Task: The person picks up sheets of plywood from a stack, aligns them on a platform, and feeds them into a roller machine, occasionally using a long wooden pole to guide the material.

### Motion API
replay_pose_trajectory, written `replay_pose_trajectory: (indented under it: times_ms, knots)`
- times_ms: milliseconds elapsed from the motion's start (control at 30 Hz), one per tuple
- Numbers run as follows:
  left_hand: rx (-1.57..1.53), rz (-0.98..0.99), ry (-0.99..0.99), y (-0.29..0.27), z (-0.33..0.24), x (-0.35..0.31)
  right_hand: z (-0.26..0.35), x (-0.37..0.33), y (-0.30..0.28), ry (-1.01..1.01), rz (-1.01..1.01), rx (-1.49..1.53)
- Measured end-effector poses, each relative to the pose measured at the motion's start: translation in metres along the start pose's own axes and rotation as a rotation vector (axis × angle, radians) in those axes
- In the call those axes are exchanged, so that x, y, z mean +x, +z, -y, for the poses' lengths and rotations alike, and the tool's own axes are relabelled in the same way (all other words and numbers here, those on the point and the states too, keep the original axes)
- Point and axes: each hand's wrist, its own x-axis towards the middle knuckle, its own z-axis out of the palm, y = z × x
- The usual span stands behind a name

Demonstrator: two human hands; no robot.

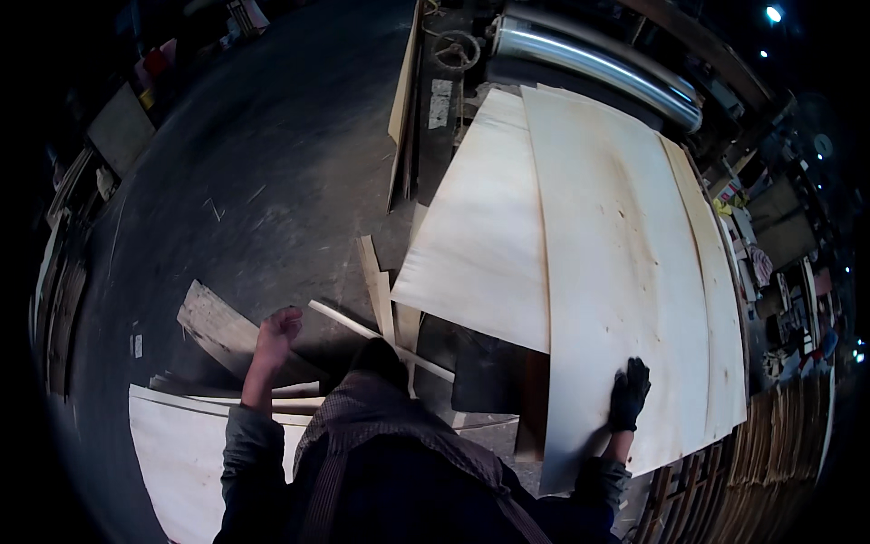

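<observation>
My right hand (630, 395), in a black glove, lies on a wide pale wood veneer sheet (603, 245) with its fingers stretched out. A shorter veneer piece (485, 218) lies along the left side of that sheet, and a narrow strip (693, 218) runs along its right side. My bare left hand (279, 330) is raised to the left, its fingers curled in with nothing visible in them. Below it in the picture are a rough wooden board (217, 322) and another pale sheet (172, 453). A thin wooden strip (340, 319) lies just right of that hand, apart from it.
A shiny metal roller (598, 68) and a handwheel (455, 51) stand beyond the sheets. Upright panels (403, 109) lean left of the machine. Offcuts (376, 281) lie on the dark floor (245, 172). A tall veneer stack (779, 435) stands at the lower right.
</observation>
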Motion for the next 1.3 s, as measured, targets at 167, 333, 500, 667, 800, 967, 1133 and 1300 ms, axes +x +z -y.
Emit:
replay_pose_trajectory:
  times_ms: [167,333,500,667,800,967,1133,1300]
  knots:
    - [0.021,0.017,-0.048,-0.011,0.004,0.057,0.022,0.002,0.005,0.066,0.054,0.005]
    - [-0.063,0.098,-0.014,-0.011,0.03,0.151,0.112,0.039,-0.014,0.277,0.091,0.454]
    - [-0.094,0.111,0.026,-0.06,0.056,0.284,0.278,0.11,-0.036,0.323,0.204,0.772]
    - [0.126,-0.093,0.039,-0.174,0.082,0.421,0.477,0.186,-0.003,0.156,0.302,0.911]
    - [0.151,-0.196,0.123,-0.228,0.114,0.502,0.628,0.249,0.049,-0.164,0.476,0.778]
    - [0.132,0.089,0.104,-0.212,0.111,0.56,0.753,0.311,0.149,-0.555,0.597,0.725]
    - [-0.089,0.37,-0.079,-0.222,0.061,0.645,0.863,0.371,0.255,-0.752,0.795,0.779]
    - [-0.347,0.189,0.012,-0.3,0.032,0.837,0.969,0.449,0.339,-0.823,0.758,0.519]
